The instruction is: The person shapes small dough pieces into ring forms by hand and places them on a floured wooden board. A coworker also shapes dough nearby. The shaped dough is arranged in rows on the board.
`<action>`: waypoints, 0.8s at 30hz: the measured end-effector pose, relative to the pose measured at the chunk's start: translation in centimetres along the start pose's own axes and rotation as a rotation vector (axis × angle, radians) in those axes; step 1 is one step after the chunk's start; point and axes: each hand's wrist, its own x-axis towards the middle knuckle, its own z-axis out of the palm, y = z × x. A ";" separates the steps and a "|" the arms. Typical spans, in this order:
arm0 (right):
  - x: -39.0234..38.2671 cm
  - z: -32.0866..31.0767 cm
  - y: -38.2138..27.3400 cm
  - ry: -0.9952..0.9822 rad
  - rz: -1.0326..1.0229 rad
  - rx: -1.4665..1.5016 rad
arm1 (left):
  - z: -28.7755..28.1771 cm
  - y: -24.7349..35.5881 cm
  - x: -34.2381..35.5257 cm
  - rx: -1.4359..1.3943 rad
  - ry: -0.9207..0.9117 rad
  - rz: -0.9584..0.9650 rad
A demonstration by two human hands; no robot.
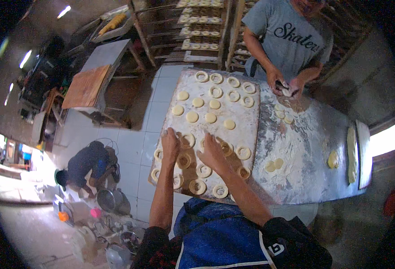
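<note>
A floured board lies before me with rows of pale dough rings and flat dough discs. Over its left part, my left hand is closed, fingertips together, beside a dough ring. My right hand is also closed, its curled fingers partly covering another dough ring around the board's middle. Whether either hand grips dough is hidden by the fingers. More dough rings sit between and below my forearms, some in shadow.
A floured metal table adjoins on the right, bearing dough pieces. Across it, a co-worker handles dough. Racks of dough trays stand behind. At left are a wooden table, a crouching person and a metal pot.
</note>
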 end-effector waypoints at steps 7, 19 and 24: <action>-11.8 -8.5 10.7 -0.021 0.497 0.275 | 1.2 -0.9 -0.7 -0.336 -0.130 0.014; -13.2 -17.8 24.7 -0.130 0.185 -0.440 | 7.6 19.7 -8.9 -0.456 -0.251 0.395; -13.1 -19.4 22.6 0.206 0.353 0.325 | 9.7 27.6 -14.5 -0.870 -0.625 0.138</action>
